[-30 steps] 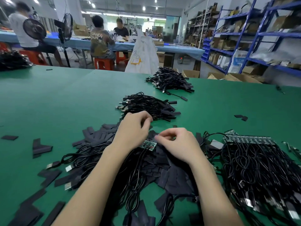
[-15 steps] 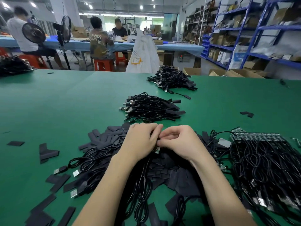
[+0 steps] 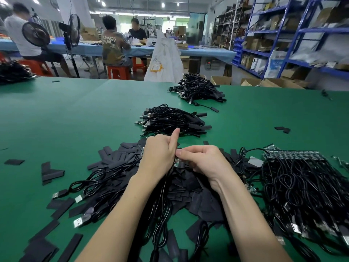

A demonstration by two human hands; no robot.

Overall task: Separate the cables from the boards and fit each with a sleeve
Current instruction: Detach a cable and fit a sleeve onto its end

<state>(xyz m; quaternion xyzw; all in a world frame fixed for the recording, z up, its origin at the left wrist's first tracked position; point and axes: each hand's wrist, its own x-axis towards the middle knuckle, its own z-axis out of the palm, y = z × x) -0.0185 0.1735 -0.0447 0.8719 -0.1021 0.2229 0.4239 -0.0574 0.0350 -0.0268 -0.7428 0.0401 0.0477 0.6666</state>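
Above the pile of black sleeves (image 3: 190,188) we see both hands meet — left hand (image 3: 159,157) and right hand (image 3: 203,161) pinch a small board (image 3: 176,162), its cable (image 3: 162,197) trailing toward us.

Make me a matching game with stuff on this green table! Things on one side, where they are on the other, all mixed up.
Things:
1. left hand
2. cables still on boards
3. far cable pile
4. loose sleeves

Places:
A. at the table's back edge, by the white bag
B. on the right side, beside the right arm
C. in the middle, finger pointing up, meeting the right hand
D. scattered flat on the left side

Pairs: 1-C, 2-B, 3-A, 4-D
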